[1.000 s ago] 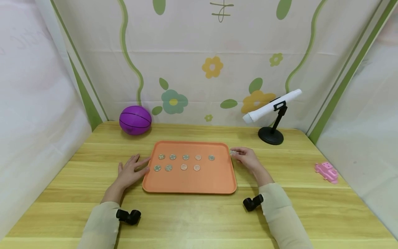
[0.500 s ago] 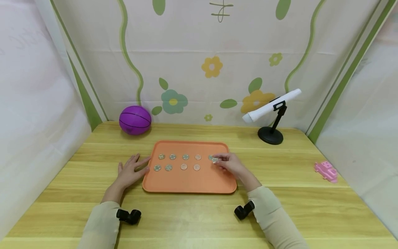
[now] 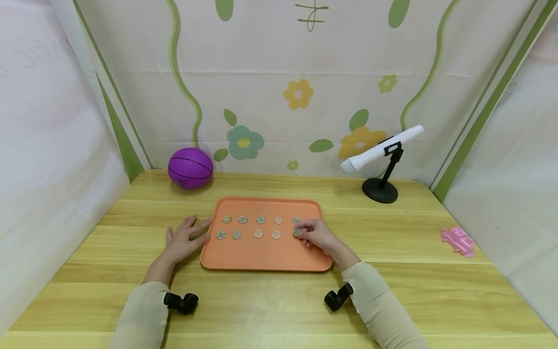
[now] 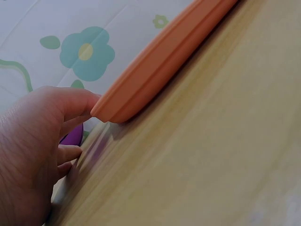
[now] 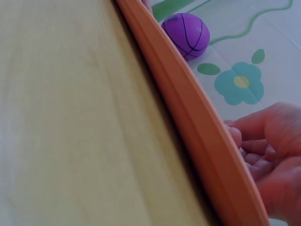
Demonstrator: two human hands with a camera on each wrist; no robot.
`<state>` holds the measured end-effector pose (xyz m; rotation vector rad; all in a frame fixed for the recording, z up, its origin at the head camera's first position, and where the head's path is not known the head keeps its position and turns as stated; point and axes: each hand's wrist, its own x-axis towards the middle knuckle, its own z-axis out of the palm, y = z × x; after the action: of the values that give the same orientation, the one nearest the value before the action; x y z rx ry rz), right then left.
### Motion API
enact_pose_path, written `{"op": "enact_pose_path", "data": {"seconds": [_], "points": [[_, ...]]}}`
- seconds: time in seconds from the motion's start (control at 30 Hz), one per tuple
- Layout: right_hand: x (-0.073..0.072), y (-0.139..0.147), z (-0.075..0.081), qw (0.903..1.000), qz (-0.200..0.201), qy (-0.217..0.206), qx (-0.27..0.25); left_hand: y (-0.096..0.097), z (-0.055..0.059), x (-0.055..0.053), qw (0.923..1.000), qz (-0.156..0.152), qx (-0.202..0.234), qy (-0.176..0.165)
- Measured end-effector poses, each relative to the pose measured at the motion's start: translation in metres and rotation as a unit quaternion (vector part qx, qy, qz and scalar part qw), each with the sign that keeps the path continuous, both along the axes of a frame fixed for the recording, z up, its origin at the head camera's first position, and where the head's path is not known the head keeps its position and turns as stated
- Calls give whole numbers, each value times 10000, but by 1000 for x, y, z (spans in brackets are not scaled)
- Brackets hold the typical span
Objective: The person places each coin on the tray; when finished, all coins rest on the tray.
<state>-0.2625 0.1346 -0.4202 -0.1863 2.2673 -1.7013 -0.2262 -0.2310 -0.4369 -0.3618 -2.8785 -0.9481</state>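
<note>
An orange tray (image 3: 261,259) bears two rows of round coins, some silvery and some copper-toned. At the right end of the lower row my right hand (image 3: 320,236) holds a silvery coin (image 3: 296,232) between thumb and fingertips, low over the tray. Just beyond it lies another silvery coin (image 3: 296,220) that ends the upper row. In the right wrist view the tray's side wall hides the coin, and the right hand (image 5: 277,150) shows behind the rim with bent fingers. My left hand (image 3: 182,245) has its fingers spread, the tips touching the tray's left edge.
A purple ball (image 3: 190,168) stands at the back left of the wooden table (image 3: 261,310). On the back right is a white microphone (image 3: 379,149) on a black stand (image 3: 380,190). A pink toy car (image 3: 458,241) lies near the right edge.
My right hand has come from beyond the tray's right edge to over the tray, carrying the coin left, then down toward the lower row's end. The left hand has stayed put.
</note>
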Motion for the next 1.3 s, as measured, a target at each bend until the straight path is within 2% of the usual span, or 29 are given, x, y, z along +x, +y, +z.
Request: {"op": "enact_pose_path", "data": {"seconds": [0.2, 0.3, 0.47, 0.6, 0.77, 1.13, 1.3], "points": [[1, 1, 1, 9995, 137, 69, 259, -1, -2, -2, 10000, 1, -18, 9], [1, 1, 2, 9992, 133, 68, 364, -1, -1, -1, 9999, -40, 100, 133], [5, 4, 4, 9983, 335, 331, 357, 1, 0, 3, 9989, -106, 274, 362], [6, 3, 5, 9977, 341, 388, 435, 0, 1, 2, 9996, -63, 185, 204], [6, -1, 5, 9974, 144, 259, 659, 0, 1, 1, 10000, 0, 17, -3], [6, -2, 6, 9973, 59, 174, 712, -1, 0, 1, 10000, -4, 21, -8], [5, 0, 5, 9985, 177, 244, 463, 0, 0, 1, 10000, -9, 34, -34]]}}
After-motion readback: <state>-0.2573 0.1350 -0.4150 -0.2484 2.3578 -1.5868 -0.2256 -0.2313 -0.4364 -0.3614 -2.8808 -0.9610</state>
